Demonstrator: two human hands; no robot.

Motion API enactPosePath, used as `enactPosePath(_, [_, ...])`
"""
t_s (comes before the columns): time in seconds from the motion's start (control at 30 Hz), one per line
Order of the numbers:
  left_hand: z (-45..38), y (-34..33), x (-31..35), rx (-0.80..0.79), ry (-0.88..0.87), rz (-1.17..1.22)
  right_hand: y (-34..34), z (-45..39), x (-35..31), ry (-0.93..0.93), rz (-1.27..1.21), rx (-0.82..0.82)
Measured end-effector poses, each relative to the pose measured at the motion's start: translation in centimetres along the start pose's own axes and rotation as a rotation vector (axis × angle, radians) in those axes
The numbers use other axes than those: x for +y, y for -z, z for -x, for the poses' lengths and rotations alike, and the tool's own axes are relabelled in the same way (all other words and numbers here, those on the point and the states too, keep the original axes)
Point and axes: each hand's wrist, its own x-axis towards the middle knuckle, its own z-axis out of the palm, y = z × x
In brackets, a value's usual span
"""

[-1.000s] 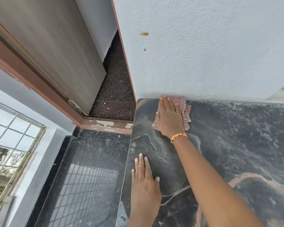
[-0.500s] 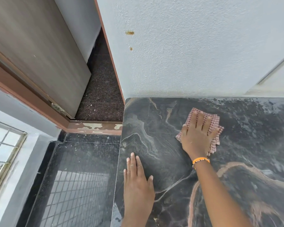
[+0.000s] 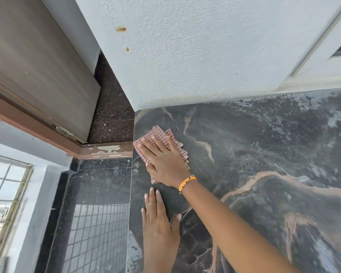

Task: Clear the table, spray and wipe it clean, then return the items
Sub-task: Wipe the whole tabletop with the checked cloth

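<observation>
While left hand lies flat, right hand presses checked cloth onto marble table.

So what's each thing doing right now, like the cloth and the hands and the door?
checked cloth: folded, flat on the table by its left edge, pressed under the right hand.
right hand: open, fingers spread, palm down on the cloth.
left hand: open, flat on the bare table, holding nothing.
table: dark marble top, cleared, cloudy streaks toward the far right.
door: ajar, a gap showing at its edge.
</observation>
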Motion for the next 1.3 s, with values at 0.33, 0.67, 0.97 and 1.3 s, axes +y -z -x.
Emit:
enactPosePath(0.33, [0.9,-0.2,0.6,-0.002,-0.036,-0.008,2.7,12.4,15.2,-0.675,0.041,0.088])
enactPosePath(0.67, [3.4,2.3,-2.3,0.146,-0.031,0.302,0.0,10.0,-1.1,-0.57,-0.032,0.095])
enactPosePath(0.97, [4.8,3.7,-4.1,0.14,0.001,0.362,-1.4,11.0,-6.6,0.077,0.023,-0.117])
enactPosePath(1.3, [4.0,1.2,-1.8,-0.044,-0.2,0.202,1.5,21.0,9.6,-0.672,0.04,0.025])
